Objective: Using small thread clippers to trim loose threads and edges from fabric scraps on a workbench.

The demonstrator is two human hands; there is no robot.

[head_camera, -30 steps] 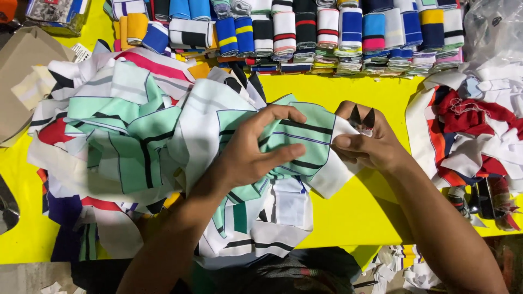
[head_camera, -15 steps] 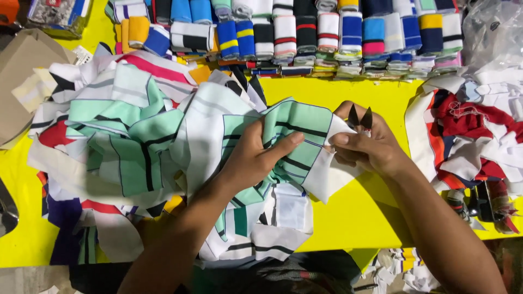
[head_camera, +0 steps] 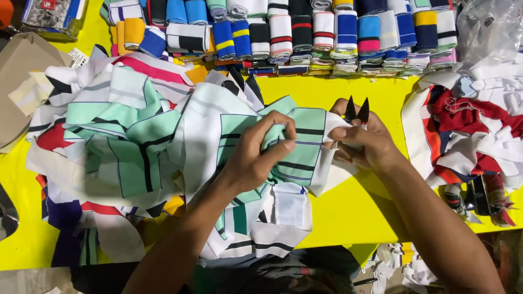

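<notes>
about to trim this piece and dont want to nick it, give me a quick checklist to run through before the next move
1. Left hand has a grip on the mint green and white striped fabric piece: ok.
2. Right hand holds the small black thread snips: ok.
3. Snip tips point up and away from the fabric: ok.
4. Blades open or closed: cannot tell, only the two tips show.
5. Fabric edge at the right hand lies flat: not ok, it is bunched.
6. Bare yellow table below the hands: ok.
</notes>
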